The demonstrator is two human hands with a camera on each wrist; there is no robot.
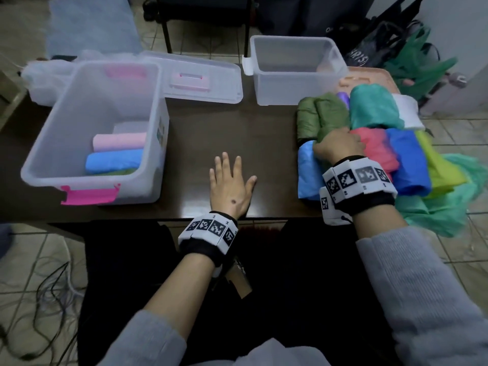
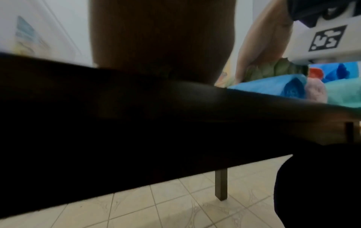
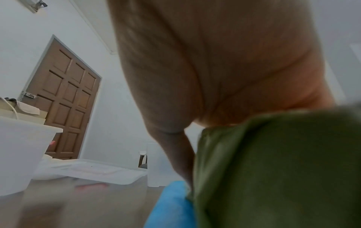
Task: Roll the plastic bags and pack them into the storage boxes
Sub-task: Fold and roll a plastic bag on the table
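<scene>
R hand grip clamps the green bag. L hand flat on desk, holding nothing. Pull 1 bag w/o dragging the pile.

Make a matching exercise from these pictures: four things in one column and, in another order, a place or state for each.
Things:
1. left hand
2. right hand
3. pink rolled plastic bag
4. small clear plastic storage box

Places or states:
A. holds nothing inside
B. lies flat on the dark table
C. inside the large clear storage box with pink latches
D. grips an olive green plastic bag

Pairs: 1-B, 2-D, 3-C, 4-A
</scene>
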